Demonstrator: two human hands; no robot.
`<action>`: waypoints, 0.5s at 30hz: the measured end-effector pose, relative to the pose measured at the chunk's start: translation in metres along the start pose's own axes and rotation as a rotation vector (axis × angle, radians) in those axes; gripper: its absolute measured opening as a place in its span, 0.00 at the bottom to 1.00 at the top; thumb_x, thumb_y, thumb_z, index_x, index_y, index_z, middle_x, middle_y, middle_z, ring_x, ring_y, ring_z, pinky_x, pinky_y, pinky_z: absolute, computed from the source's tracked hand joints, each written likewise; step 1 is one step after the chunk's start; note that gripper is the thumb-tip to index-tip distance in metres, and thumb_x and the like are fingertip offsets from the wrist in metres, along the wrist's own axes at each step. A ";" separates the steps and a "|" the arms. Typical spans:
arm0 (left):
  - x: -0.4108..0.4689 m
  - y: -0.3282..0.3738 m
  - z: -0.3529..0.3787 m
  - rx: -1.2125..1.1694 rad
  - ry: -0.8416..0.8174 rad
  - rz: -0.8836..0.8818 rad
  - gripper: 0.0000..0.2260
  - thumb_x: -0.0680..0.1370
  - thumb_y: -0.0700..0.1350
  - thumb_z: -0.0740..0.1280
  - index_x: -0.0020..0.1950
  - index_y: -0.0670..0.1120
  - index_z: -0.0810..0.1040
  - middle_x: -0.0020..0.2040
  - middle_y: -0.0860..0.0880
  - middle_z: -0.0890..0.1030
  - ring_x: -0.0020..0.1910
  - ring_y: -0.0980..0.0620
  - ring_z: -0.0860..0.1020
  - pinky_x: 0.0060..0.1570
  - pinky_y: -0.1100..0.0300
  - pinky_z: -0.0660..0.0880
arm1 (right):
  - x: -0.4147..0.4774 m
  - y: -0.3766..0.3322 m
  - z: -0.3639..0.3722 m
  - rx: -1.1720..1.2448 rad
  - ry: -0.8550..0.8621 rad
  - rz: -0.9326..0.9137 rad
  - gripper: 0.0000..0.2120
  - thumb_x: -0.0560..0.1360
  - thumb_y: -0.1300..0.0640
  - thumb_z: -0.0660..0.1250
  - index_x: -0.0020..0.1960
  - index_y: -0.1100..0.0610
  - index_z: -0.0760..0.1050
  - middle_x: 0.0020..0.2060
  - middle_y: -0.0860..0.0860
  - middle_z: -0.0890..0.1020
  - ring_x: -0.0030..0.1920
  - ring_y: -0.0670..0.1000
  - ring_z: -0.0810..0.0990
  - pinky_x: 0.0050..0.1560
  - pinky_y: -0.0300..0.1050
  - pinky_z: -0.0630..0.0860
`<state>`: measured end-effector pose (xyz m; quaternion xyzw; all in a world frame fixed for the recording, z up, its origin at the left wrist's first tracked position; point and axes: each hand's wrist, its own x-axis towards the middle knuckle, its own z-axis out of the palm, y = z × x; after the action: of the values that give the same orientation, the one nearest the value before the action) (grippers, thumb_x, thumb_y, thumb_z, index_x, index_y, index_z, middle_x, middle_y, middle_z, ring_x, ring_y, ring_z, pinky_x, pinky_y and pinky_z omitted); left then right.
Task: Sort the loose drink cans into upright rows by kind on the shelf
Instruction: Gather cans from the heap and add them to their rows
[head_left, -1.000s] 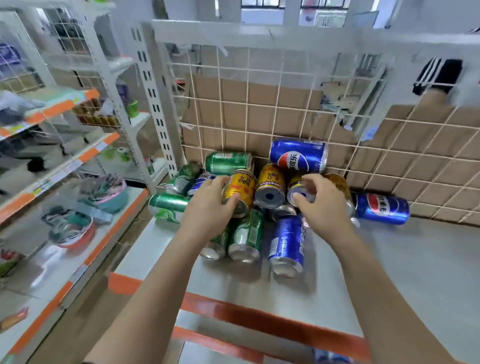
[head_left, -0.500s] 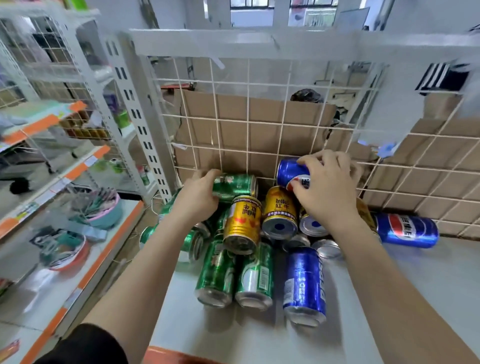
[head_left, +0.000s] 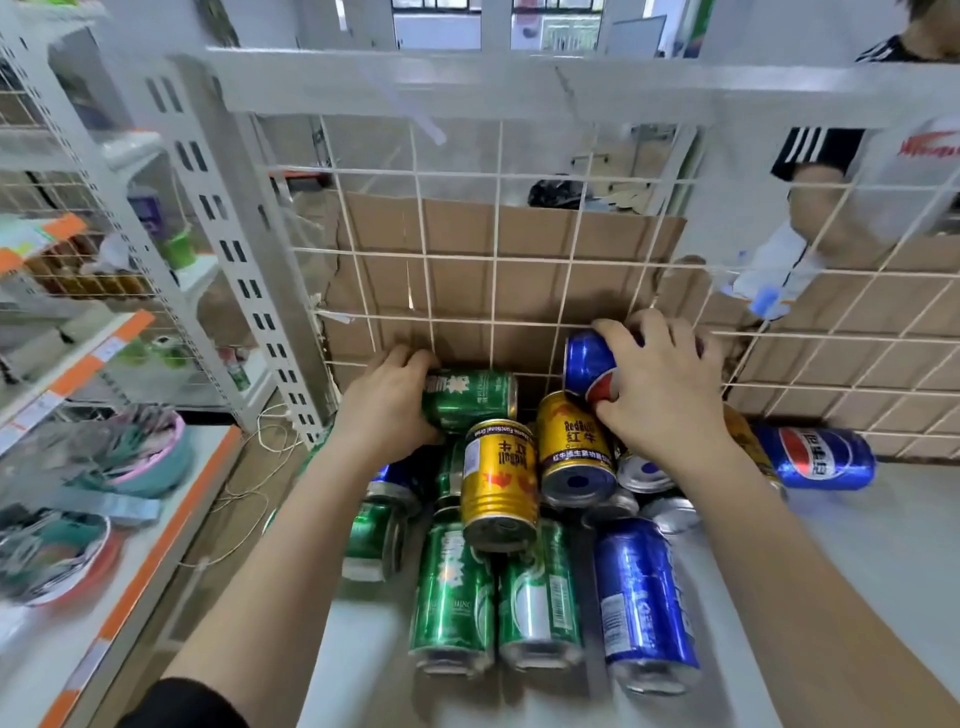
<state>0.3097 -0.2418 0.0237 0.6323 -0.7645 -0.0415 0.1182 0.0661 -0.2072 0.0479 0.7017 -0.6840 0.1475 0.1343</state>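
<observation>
Now both our hands are closed on cans at the back of the heap. Our left hand curls round the left end of a green aluminium drink can, left of centre in the frame. Our right hand wraps over a blue cola can with a red-and-white roundel, right of centre and close against the white wire grid back panel. What the next move turns on, as we judge it, is the axis. The green can lies on its side with its length running across the frame, its bare end rim pointing right towards the blue one. The blue can seems to lie crosswise too (most of it is hidden under our fingers, so we cannot be sure of its tilt). Each would need lifting clear and a quarter turn to stand upright. Both sit on top of the pile, above two gold energy-drink cans whose ends face us. Bare grey-white shelf board opens at the right of the frame, nearer our right hand, where another blue can lies alone.
</observation>
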 end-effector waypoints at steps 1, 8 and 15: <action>-0.001 0.001 -0.003 -0.016 0.005 0.003 0.35 0.63 0.51 0.78 0.67 0.50 0.69 0.64 0.48 0.71 0.63 0.44 0.69 0.54 0.52 0.71 | 0.000 0.000 0.001 0.000 0.006 -0.004 0.32 0.67 0.52 0.70 0.69 0.49 0.66 0.62 0.54 0.70 0.63 0.59 0.67 0.64 0.58 0.60; -0.010 0.008 -0.022 -0.243 0.069 0.125 0.34 0.63 0.46 0.79 0.67 0.53 0.71 0.63 0.51 0.68 0.58 0.46 0.72 0.57 0.50 0.72 | -0.004 0.005 0.000 0.122 0.085 -0.010 0.32 0.65 0.52 0.73 0.67 0.49 0.68 0.60 0.53 0.72 0.61 0.59 0.69 0.64 0.56 0.62; -0.016 0.012 -0.029 -0.522 0.259 0.236 0.29 0.64 0.45 0.79 0.62 0.57 0.75 0.56 0.53 0.68 0.54 0.57 0.69 0.52 0.74 0.64 | -0.014 0.010 -0.004 0.510 0.204 0.041 0.34 0.62 0.53 0.77 0.66 0.51 0.69 0.61 0.51 0.75 0.62 0.57 0.71 0.62 0.53 0.65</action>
<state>0.3082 -0.2212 0.0526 0.4875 -0.7748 -0.1414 0.3770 0.0554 -0.1928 0.0462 0.6802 -0.6219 0.3876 0.0184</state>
